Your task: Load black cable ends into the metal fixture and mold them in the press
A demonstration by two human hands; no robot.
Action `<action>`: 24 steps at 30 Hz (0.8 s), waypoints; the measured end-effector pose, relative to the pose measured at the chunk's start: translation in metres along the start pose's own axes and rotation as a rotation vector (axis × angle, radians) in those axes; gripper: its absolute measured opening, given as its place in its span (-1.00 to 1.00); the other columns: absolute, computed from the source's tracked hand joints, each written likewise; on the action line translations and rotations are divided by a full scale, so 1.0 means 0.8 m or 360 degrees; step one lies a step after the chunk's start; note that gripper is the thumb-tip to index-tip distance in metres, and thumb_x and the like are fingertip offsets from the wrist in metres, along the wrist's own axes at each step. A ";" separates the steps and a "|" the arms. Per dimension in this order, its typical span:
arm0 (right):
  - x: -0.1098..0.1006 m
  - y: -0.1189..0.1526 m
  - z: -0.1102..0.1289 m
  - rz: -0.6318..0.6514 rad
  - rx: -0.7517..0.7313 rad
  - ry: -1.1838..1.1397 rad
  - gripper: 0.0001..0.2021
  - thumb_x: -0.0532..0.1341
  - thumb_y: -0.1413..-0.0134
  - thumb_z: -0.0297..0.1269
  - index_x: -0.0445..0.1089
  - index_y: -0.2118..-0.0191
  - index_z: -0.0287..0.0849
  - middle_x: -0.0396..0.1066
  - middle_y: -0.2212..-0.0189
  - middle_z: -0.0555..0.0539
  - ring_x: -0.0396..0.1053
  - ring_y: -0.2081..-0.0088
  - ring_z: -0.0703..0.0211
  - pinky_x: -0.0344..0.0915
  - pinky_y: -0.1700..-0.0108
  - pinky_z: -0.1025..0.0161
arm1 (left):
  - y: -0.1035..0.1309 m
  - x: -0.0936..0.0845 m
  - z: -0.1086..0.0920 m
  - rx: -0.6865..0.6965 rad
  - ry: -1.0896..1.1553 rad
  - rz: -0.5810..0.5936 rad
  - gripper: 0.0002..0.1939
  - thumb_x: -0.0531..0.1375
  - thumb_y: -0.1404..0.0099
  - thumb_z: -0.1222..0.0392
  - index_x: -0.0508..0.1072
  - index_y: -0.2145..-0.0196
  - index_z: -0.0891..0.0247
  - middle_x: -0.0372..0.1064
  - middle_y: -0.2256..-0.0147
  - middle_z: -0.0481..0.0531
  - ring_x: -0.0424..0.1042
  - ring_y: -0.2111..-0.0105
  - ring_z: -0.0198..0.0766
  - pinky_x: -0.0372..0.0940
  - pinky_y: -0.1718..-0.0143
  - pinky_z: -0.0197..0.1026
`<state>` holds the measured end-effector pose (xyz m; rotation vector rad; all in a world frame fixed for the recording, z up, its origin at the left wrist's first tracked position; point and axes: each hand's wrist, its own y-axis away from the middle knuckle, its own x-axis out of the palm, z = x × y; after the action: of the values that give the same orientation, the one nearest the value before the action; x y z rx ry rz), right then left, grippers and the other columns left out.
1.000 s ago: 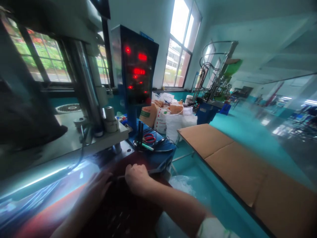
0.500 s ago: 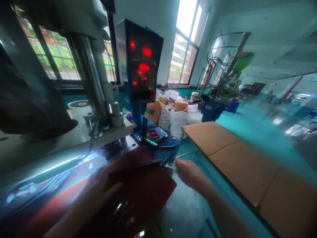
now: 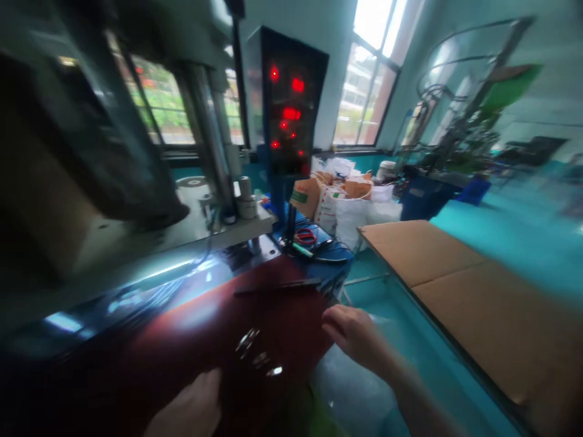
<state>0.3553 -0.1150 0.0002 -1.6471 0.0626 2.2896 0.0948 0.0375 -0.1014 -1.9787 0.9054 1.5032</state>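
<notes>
- Right grip [image 3: 350,328] has its fingers bent and close together, just beside the right edge of the dark red tabletop [image 3: 200,337]; whether it holds anything, I cannot tell.
- Left grip [image 3: 195,402] is blurred, near the front of the tabletop; I cannot tell its spread or whether it holds something.
- Small shiny pieces [image 3: 274,370] show on the tabletop between the two grips, too blurred to make out singly.
- Thin dark bar [image 3: 277,287] lies across the tabletop, beyond the pieces.
- Red-handled scissors [image 3: 305,237] lie near the control box [image 3: 303,60], which shows red lights.
- Brown cardboard [image 3: 455,279] lies to the right.
</notes>
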 end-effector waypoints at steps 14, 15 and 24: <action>0.111 -0.057 0.126 0.0879 0.0011 -0.2497 -0.43 0.29 0.10 -0.14 0.19 -0.08 -0.08 0.37 0.10 -0.11 0.35 0.13 0.09 0.27 0.11 0.16 | 0.024 -0.104 -0.031 -0.0424 0.2176 0.0392 -0.71 0.05 -0.20 0.01 0.28 0.34 0.33 0.16 0.67 -0.16 0.00 0.79 -0.51 -0.16 0.79 -0.41; 0.115 -0.067 0.134 0.0831 0.0053 -0.2653 -0.51 0.29 0.08 -0.16 0.25 -0.01 -0.09 0.39 0.14 -0.11 0.36 0.17 0.09 0.29 0.14 0.16 | 0.024 -0.101 -0.031 -0.0438 0.2264 0.0375 -0.68 0.05 -0.20 -0.02 0.29 0.34 0.35 0.22 0.65 -0.12 0.05 0.78 -0.51 -0.12 0.79 -0.41; 0.086 -0.122 0.150 0.0359 0.0088 -0.2505 -0.66 0.26 0.02 -0.16 0.35 0.08 -0.03 0.40 0.11 -0.07 0.37 0.18 0.09 0.28 0.18 0.20 | 0.014 -0.095 -0.023 -0.0509 0.2336 0.0181 -0.59 0.04 -0.18 -0.13 0.30 0.38 0.35 0.25 0.68 -0.09 0.11 0.78 -0.48 -0.06 0.78 -0.42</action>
<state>0.2531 0.0197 -0.0094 0.5109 -0.0577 2.9768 0.0847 0.0329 -0.0230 -3.2469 1.2901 -0.0723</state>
